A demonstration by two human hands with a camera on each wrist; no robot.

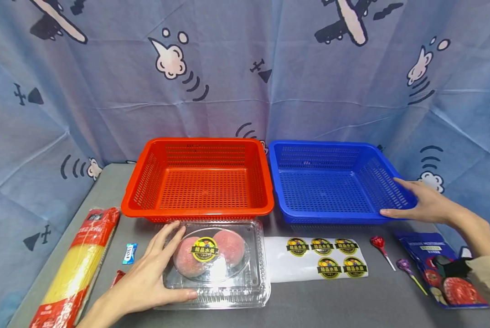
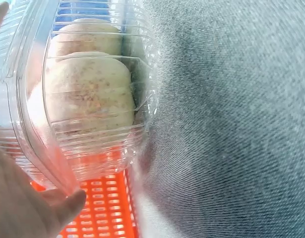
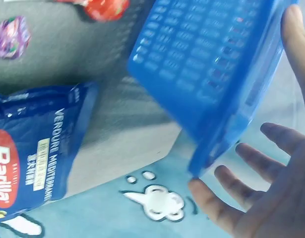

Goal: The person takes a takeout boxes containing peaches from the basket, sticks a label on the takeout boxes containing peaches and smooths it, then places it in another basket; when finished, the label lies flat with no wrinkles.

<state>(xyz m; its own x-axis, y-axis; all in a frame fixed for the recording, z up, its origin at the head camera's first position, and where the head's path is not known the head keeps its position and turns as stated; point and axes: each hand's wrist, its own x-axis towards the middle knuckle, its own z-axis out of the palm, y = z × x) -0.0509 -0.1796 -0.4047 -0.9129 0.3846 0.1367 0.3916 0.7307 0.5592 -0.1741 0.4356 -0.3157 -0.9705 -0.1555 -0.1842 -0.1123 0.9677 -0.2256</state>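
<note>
In the head view, a clear plastic box [image 1: 253,291] with two peaches [image 1: 230,246] stands before the red basket [image 1: 197,212]. A fruit sticker [image 1: 204,249] sits on its lid. My left hand [image 1: 148,271] spans the box's left end, fingers near the back edge and thumb toward the front. The left wrist view shows the thumb [image 2: 70,206] beside the rim. At the right end of the blue basket [image 1: 331,214], my right hand [image 1: 427,202] is spread, thumb and fingertips right at the rim. The right wrist view has its fingers [image 3: 254,161] spread apart around the basket's corner.
A sticker sheet [image 1: 294,269] lies right of the box. Two lollipops, one red [image 1: 378,242] and one purple [image 1: 403,264], lie beside a blue Barilla pouch [image 1: 419,243]. Far left are a noodle pack [image 1: 74,269], a small blue packet [image 1: 129,253] and a red wrapper [image 1: 118,276].
</note>
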